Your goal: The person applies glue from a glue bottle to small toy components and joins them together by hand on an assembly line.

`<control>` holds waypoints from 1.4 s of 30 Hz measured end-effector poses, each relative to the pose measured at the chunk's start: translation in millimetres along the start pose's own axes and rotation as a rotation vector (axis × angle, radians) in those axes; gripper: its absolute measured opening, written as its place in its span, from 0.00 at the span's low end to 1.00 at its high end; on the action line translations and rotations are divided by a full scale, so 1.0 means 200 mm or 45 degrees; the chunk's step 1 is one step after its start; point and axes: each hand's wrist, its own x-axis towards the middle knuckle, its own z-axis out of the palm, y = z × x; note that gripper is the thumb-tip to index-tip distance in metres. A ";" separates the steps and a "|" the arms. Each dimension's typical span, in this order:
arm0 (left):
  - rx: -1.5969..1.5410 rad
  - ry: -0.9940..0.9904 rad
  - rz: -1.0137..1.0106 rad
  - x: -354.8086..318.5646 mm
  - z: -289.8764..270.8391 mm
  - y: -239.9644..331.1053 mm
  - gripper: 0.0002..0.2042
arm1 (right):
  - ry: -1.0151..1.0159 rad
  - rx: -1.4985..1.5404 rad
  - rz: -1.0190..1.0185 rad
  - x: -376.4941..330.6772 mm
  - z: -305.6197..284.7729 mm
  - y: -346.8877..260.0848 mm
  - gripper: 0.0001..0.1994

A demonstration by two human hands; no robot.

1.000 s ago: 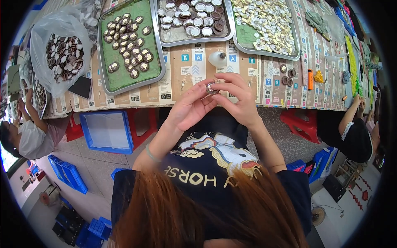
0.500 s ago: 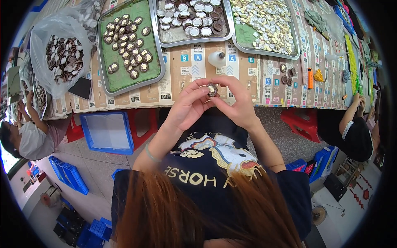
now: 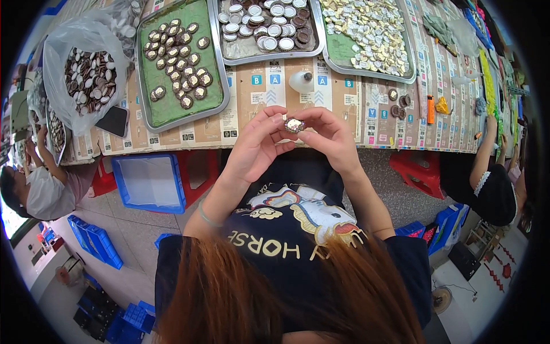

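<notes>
Fingertips of left hand [image 3: 259, 144] and right hand [image 3: 326, 137] pinch round cap [image 3: 294, 125] between them.

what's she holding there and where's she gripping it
A small round button-like piece, pinched by its rim between the fingertips of the left hand and right hand.

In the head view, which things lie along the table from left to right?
Clear plastic bag of round pieces → black phone → green-lined tray → middle metal tray → tray of pale small pieces → orange lighter.
</notes>
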 end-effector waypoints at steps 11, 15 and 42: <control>-0.065 -0.067 -0.104 0.01 0.01 -0.02 0.13 | -0.037 -0.793 -0.243 -0.01 0.01 -0.05 0.16; -0.040 -0.082 -0.090 0.01 0.00 -0.02 0.14 | -0.056 -0.810 -0.329 -0.01 0.01 -0.05 0.15; 0.155 0.064 0.208 -0.01 0.02 0.01 0.06 | 0.056 0.316 0.110 0.00 0.00 0.02 0.17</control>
